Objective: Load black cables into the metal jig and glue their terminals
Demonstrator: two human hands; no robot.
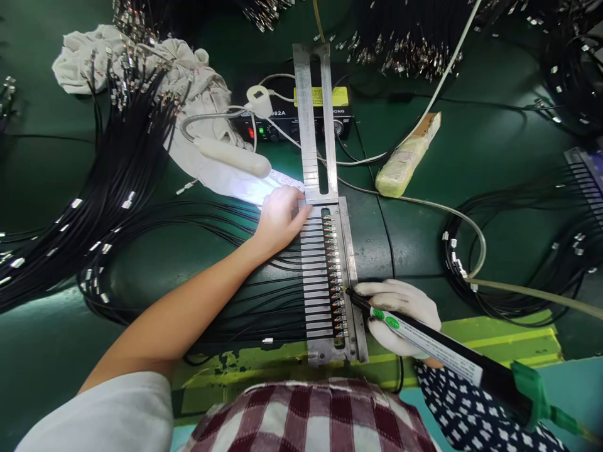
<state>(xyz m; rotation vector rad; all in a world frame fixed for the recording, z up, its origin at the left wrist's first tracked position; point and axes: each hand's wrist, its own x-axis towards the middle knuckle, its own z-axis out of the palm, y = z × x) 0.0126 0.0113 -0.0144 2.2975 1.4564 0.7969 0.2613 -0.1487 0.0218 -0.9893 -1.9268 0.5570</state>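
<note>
Where the left hand [281,216] rests: bare fingers and thumb touch the left edge of the metal jig [315,356]; whether they grip it, I cannot tell.
Right hand [400,297]: white-gloved, grasping a slim black tool [440,343], its tip at the shiny terminals [336,254].
Jig: dull, slotted, running from the table's [424,251] near edge toward its far side; thin black cables [316,273] cross it in parallel.
Far side: smooth rounded lamp [235,157], crumpled cloth [80,63], wrapped oblong block [400,166].
Controller [280,114]: black, boxy, partly hidden behind the jig's slotted frame [308,125].

Black cables [287,339], silvery jig [350,257], green tabletop [494,150] (apron [311,417] maroon-and-white checked)
</note>
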